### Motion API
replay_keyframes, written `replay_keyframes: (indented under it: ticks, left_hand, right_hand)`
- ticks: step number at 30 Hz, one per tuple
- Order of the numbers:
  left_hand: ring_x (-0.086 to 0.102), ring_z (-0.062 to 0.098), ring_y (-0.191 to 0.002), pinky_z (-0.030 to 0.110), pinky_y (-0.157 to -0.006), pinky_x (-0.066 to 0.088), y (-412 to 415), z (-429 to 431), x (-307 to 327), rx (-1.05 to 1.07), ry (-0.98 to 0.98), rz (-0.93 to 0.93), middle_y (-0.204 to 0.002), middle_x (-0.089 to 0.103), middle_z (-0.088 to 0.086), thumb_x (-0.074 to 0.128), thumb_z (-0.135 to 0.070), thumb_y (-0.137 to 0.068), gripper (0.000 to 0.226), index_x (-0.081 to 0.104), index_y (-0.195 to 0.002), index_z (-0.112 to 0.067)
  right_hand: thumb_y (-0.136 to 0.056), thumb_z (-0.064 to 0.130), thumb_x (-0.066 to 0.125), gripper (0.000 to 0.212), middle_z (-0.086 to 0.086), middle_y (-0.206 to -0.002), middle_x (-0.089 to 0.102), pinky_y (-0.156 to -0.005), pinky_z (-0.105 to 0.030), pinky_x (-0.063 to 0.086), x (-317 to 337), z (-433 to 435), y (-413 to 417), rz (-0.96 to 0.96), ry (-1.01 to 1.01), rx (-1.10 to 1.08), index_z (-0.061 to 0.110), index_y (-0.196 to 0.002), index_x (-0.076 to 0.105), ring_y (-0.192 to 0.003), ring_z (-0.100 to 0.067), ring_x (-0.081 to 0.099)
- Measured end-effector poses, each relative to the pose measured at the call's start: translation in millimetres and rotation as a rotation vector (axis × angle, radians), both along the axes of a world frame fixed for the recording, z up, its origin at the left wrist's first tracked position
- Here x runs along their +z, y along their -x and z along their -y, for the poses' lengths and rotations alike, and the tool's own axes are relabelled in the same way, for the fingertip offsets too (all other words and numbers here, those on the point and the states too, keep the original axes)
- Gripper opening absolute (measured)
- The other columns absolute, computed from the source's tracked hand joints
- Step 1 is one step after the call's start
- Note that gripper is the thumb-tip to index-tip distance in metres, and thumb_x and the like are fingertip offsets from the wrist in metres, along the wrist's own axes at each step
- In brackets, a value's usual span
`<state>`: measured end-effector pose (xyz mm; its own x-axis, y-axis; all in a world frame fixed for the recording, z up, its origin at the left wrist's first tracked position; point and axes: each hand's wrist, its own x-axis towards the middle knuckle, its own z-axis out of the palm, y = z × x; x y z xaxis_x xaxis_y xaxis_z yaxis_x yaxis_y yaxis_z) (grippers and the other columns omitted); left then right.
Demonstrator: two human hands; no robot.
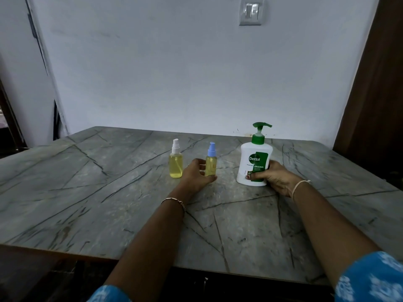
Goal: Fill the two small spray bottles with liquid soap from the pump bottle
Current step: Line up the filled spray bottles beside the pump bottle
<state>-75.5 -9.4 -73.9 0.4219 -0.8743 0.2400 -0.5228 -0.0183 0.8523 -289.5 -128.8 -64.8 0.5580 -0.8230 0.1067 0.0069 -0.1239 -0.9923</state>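
Two small clear spray bottles stand upright on the grey marble table (pixel 109 203), both holding yellow liquid. The one with a white sprayer (pixel 175 165) stands free at the left. My left hand (pixel 196 176) holds the one with a blue sprayer (pixel 211 163) near its base, fingers curled round it. To the right stands the white pump bottle (pixel 254 162) with a green pump and green label. My right hand (pixel 275 178) grips its lower right side.
A pale wall with a light switch (pixel 250 12) rises right behind the table. A dark wooden door or frame (pixel 375 94) stands at the right. The table's front edge lies close to my body.
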Motion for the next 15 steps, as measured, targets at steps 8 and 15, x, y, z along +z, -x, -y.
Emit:
replay_keyframes:
  ticks: [8, 15]
  left_hand:
    - [0.060, 0.024, -0.111, 0.040, -0.098, 0.049, -0.1, -0.4, 0.2, -0.012, -0.030, -0.003, -0.126, 0.059, 0.010, 0.080, -0.016, -0.074, 0.067, 0.043, -0.129, -0.007]
    - [0.060, 0.024, -0.110, 0.043, -0.098, 0.049, 1.4, -1.7, -0.3, 0.000, -0.022, 0.010, -0.126, 0.060, 0.010, 0.081, -0.017, -0.073, 0.066, 0.045, -0.127, -0.007]
  right_hand:
    - [-0.062, -0.016, 0.075, 0.042, -0.011, -0.099, 0.072, -0.083, -0.033, 0.052, 0.8, -0.4, 2.3, 0.001, 0.008, 0.001, 0.004, -0.098, 0.067, -0.093, -0.024, 0.067]
    - [-0.050, -0.003, 0.081, 0.061, -0.012, -0.105, 0.071, -0.087, -0.036, 0.053, 4.9, -7.2, 5.3, 0.012, 0.003, -0.007, 0.002, -0.108, 0.064, -0.098, -0.026, 0.067]
